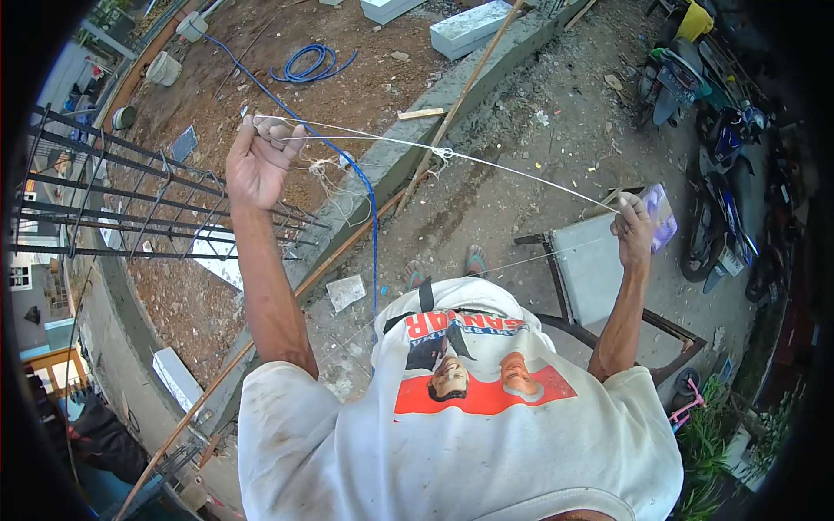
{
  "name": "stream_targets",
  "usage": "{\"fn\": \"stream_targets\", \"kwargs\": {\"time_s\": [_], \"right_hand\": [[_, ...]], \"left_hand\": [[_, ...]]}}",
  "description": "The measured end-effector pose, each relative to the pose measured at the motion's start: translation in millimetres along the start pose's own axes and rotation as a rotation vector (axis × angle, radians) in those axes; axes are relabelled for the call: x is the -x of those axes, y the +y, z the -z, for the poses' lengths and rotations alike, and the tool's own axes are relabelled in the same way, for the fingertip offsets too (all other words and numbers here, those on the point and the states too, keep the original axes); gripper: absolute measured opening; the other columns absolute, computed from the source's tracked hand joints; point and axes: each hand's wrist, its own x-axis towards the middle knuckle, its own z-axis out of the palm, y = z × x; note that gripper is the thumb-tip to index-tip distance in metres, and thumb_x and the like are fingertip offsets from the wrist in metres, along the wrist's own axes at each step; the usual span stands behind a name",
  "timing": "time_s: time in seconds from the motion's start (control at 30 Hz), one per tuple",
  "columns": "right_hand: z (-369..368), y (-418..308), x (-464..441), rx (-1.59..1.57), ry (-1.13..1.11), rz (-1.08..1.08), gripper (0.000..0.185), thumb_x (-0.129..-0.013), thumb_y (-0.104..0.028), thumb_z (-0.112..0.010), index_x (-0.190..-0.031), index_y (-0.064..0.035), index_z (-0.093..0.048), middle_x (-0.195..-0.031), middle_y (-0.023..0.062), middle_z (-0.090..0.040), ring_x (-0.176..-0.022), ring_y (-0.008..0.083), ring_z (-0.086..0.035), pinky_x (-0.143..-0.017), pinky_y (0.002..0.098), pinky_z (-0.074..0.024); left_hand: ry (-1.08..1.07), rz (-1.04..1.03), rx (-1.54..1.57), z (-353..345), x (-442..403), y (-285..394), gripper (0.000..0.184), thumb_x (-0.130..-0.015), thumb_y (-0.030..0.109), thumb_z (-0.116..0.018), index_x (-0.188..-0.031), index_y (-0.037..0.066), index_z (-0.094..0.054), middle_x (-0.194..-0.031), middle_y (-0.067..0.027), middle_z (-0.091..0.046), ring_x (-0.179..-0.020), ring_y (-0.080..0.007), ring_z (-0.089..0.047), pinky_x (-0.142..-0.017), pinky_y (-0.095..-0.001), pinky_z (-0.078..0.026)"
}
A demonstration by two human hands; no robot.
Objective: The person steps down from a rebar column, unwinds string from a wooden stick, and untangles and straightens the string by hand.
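Observation:
A thin white string is stretched taut between my two hands, with a small knotted bundle near its middle. My left hand is raised beside the rebar cage, its fingers bent round the string, which runs doubled near them. At the other end, my right hand pinches the string above a pale panel. A loose tangle of string hangs below and right of my left hand. Another thin line crosses lower down, in front of my shirt.
A rebar cage juts in from the left. A blue hose runs past a low concrete wall with wooden poles on it. The pale panel and a metal frame stand right, near parked motorcycles. White blocks lie ahead.

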Motion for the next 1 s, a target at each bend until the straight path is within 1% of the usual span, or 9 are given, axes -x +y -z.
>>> {"fn": "stream_targets", "kwargs": {"time_s": [0.03,0.07,0.13,0.23,0.37,0.43,0.53,0.7,1.0], "right_hand": [[3,4,6,0.188,0.028,-0.046,0.016,-0.1,-0.017,-0.072,-0.112,-0.0058,-0.071,-0.07,-0.0088,-0.049,-0.057,0.0022,-0.041,-0.054,0.0225,-0.0367],[6,8,10,0.376,0.056,-0.092,0.018,-0.099,-0.018,-0.074,-0.111,-0.0059,-0.071,-0.072,-0.0085,-0.054,-0.058,0.0016,-0.045,-0.053,0.0218,-0.0367],[16,26,16,0.618,0.004,-0.074,0.018,-0.098,-0.022,-0.075,-0.106,-0.0056,-0.072,-0.072,-0.0078,-0.054,-0.06,0.0025,-0.046,-0.053,0.0226,-0.0368],[19,43,26,1.209,-0.111,0.042,0.026,-0.096,-0.032,-0.077,-0.092,-0.0055,-0.075,-0.068,-0.0058,-0.053,-0.06,0.0052,-0.045,-0.052,0.025,-0.036],[16,46,40,0.633,-0.022,-0.224,0.025,-0.098,-0.031,-0.075,-0.099,-0.0059,-0.075,-0.065,-0.007,-0.047,-0.056,0.0041,-0.04,-0.051,0.0241,-0.0337],[41,55,47,0.033,-0.035,-0.311,0.022,-0.1,-0.027,-0.073,-0.107,-0.0055,-0.073,-0.064,-0.0094,-0.04,-0.053,0.0033,-0.034,-0.051,0.0235,-0.0309],[64,62,55,-0.029,-0.042,-0.26,0.02,-0.101,-0.023,-0.072,-0.111,-0.0049,-0.071,-0.065,-0.0105,-0.037,-0.053,0.0029,-0.032,-0.05,0.0232,-0.0289],[83,67,64,-0.011,0.033,-0.169,0.011,-0.099,-0.016,-0.074,-0.093,-0.0095,-0.067,-0.068,-0.0092,-0.045,-0.056,0.0035,-0.034,-0.054,0.0246,-0.0305],[74,40,75,0.015,0.119,-0.101,0.02,-0.096,-0.023,-0.08,-0.087,-0.0089,-0.067,-0.068,-0.0085,-0.049,-0.057,0.0041,-0.036,-0.052,0.0251,-0.0281]], "left_hand": [[0.028,0.006,-0.033,-8,-7,0,0.031,-0.115,0.027,-0.043,-0.108,0.003,-0.062,-0.117,-0.0187,-0.072,-0.079,-0.0154,-0.067,-0.09,-0.0437,-0.063],[0.019,0.012,-0.035,-17,-11,2,0.031,-0.115,0.027,-0.043,-0.108,0.003,-0.062,-0.117,-0.0187,-0.072,-0.079,-0.0154,-0.067,-0.09,-0.0437,-0.063],[-0.031,0.126,-0.17,-55,-24,2,0.035,-0.116,0.028,-0.038,-0.104,0.003,-0.059,-0.133,-0.0285,-0.066,-0.062,-0.0077,-0.062,-0.058,-0.0236,-0.061],[0.021,0.091,-0.559,-122,-44,-16,0.037,-0.117,0.026,-0.033,-0.106,0.001,-0.058,-0.145,-0.0362,-0.055,-0.049,-0.002,-0.054,-0.041,-0.0114,-0.048],[-0.165,0.13,-0.611,-135,-81,2,0.039,-0.117,0.025,-0.029,-0.12,-0.001,-0.057,-0.16,-0.0347,-0.039,-0.044,0.0009,-0.046,-0.036,-0.0129,-0.039],[-0.199,0.127,-0.603,-133,-95,14,0.039,-0.117,0.025,-0.028,-0.12,-0.001,-0.057,-0.16,-0.0349,-0.039,-0.045,0.0004,-0.047,-0.037,-0.0133,-0.039],[-0.276,0.174,-0.523,-121,-109,32,0.04,-0.118,0.025,-0.026,-0.119,0.0,-0.058,-0.161,-0.0354,-0.036,-0.047,-0.0021,-0.05,-0.039,-0.0147,-0.043],[-0.16,0.158,-0.539,-104,-119,37,0.038,-0.117,0.023,-0.029,-0.122,-0.003,-0.056,-0.166,-0.0342,-0.028,-0.05,-0.0042,-0.053,-0.04,-0.0168,-0.045],[-0.131,0.165,-0.523,-64,-137,36,0.035,-0.117,0.02,-0.031,-0.128,-0.007,-0.05,-0.167,-0.0316,-0.028,-0.043,-0.0024,-0.044,-0.035,-0.0174,-0.042]]}}
